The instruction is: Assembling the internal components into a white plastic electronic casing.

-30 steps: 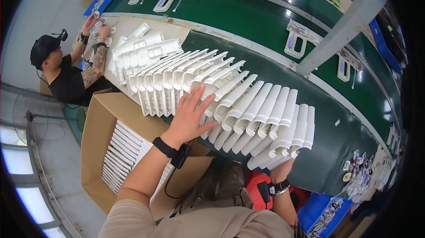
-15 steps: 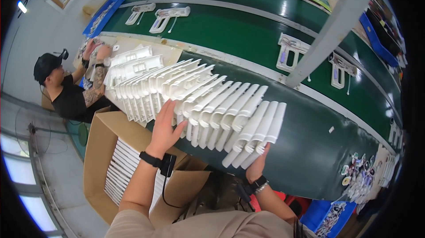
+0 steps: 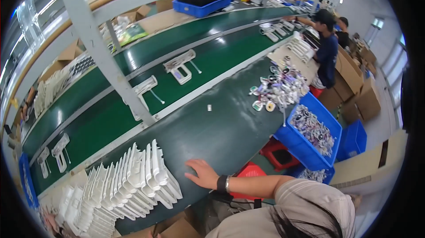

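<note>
The dark green table (image 3: 221, 132) carries a leaning row of white moulded trays (image 3: 133, 180) at its near edge; the right hand (image 3: 202, 174) lies flat and open on the table just right of the row, holding nothing; the left hand is out of view. The row seems set down; next, probably, reaching for parts.

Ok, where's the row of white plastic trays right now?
In the head view the row of white plastic trays stands on edge at the lower left, on the dark green table, just left of the right hand, which rests flat on the table beside them.
</note>
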Demonstrator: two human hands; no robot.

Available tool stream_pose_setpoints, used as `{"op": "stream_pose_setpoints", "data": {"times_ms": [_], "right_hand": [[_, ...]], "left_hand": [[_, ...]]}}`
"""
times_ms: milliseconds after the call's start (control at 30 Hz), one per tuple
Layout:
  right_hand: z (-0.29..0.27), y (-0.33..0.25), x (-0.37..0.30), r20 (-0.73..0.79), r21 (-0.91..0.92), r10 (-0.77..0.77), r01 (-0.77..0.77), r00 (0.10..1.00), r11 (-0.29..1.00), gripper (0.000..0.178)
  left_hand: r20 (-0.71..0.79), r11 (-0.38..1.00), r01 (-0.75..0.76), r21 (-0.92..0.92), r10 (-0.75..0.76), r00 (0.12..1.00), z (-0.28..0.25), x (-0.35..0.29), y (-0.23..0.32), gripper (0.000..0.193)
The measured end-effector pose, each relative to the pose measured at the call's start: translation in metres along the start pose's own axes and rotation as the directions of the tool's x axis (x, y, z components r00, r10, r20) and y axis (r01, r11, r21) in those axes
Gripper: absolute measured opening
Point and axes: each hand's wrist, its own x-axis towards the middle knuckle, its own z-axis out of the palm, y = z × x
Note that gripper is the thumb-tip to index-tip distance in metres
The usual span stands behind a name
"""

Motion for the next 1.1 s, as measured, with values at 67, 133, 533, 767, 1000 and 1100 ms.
{"op": "stream_pose_setpoints", "data": {"times_ms": [67,133,533,767,1000,1100], "right_hand": [[-0.02,-0.023,-0.026,0.009,-0.057,-0.069,0.069,0.998,0.996,0.039],[-0.041,-0.033,-0.054,0.663,0.07,-0.129,0.111,0.738,0.991,0.032],[-0.05,0.058,-0.197,0.925,-0.244,0.192,0.126,0.327,0.962,0.05],[-0.114,0.017,-0.211,0.898,-0.136,0.236,-0.277,0.372,0.951,0.015],[-0.207,-0.004,-0.189,0.94,-0.07,0.234,-0.534,0.247,0.843,0.019],[-0.226,0.009,-0.16,0.932,-0.107,0.293,-0.608,0.215,0.786,0.022]], "left_hand": [[-0.052,0.985,-0.17,0.034,0.171,0.984,-0.014,0.0,-0.005,0.041],[-0.183,0.943,-0.312,0.114,0.329,0.926,-0.024,0.002,-0.009,0.041],[-0.148,0.918,-0.155,0.365,0.221,0.964,0.02,-0.006,-0.03,0.079],[-0.187,0.896,-0.167,0.413,0.262,0.947,0.024,-0.016,-0.028,0.074],[-0.184,0.877,-0.113,0.466,0.222,0.958,0.03,-0.009,-0.028,0.071],[-0.167,0.881,-0.082,0.466,0.179,0.97,0.032,-0.007,-0.02,0.07]]}}
